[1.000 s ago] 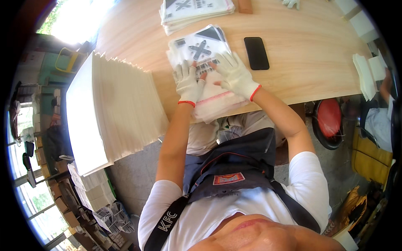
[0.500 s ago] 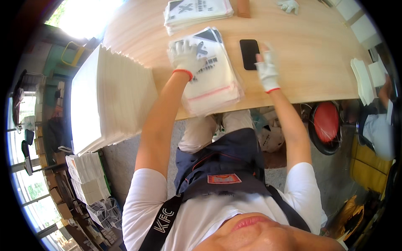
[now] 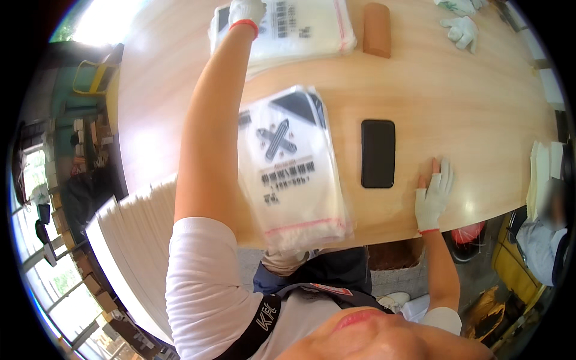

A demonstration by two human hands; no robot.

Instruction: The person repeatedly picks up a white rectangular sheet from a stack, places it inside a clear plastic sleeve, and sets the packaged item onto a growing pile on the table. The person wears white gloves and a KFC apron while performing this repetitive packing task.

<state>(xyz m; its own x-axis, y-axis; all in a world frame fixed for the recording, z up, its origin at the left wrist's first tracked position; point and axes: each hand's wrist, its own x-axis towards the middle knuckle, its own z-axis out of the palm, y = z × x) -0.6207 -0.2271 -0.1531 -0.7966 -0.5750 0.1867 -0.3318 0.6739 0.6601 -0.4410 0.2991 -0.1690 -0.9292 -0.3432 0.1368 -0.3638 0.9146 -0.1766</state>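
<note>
My left hand [image 3: 246, 12], in a white glove with a red cuff, reaches to the far left corner of a stack of printed clear plastic bags [image 3: 318, 27]. Its fingers run into the upper edge of the picture, so their grip is hidden. My right hand [image 3: 434, 198], gloved with some fingertips bare, lies flat on the table [image 3: 480, 120] near its front edge, fingers extended and nothing held. In front of me is a second stack of plastic bags [image 3: 294, 180] with a dark corner and a crossed-pencils print. A black phone [image 3: 378, 153] lies between this stack and my right hand.
A brown block with a rounded look [image 3: 377, 30] stands beside the far bags. Spare white gloves [image 3: 462, 31] lie at the far right. A tall stack of white sheets [image 3: 135, 246] is at the left. On the right, another person's sleeve [image 3: 543, 246] shows near white papers [image 3: 538, 180].
My left hand has left the near bags and moved forward to the far stack. My right hand has shifted right, away from the phone, and rests flat. The view has leaned forward.
</note>
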